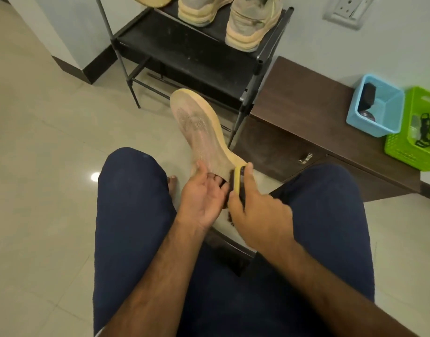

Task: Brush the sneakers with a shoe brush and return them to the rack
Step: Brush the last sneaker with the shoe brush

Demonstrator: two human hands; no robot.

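Brushing mid-job: left hand (pixel 201 198) fingers hook the sneaker (pixel 198 125) collar, right hand (pixel 259 211) fingers wrap the shoe brush (pixel 238 179) at its heel; rack (pixel 184 48) return not yet done.

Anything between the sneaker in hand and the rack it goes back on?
Nothing visible. The sneaker, held by the left hand, points at the black rack across bare floor; two grey sneakers already sit on it.

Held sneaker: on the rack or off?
Off: left hand holds the sneaker before the rack; right hand holds the brush at its heel.
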